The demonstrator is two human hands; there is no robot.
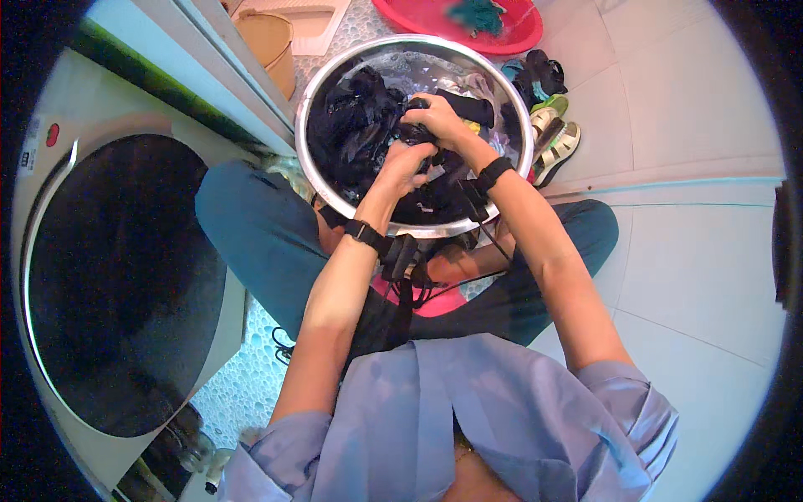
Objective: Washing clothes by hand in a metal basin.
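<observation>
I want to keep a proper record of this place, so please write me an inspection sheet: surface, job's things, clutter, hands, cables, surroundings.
Surface: pebble-patterned floor, partly hidden.
Job's things: dark wet cloth and lighter pieces in a round metal basin.
Clutter: shoes right of the basin; red tub beyond it.
Hands: right hand curled over dark cloth; left hand close by, its grip unclear.
Cables: black cable hanging below the right wrist strap.
Surroundings: appliance with dark round door at left; pale tiles at right.

Clothes [355, 113] in basin [304, 142] — washer [125, 284] to L, shoes [560, 149] R — tub [523, 35] behind.
</observation>
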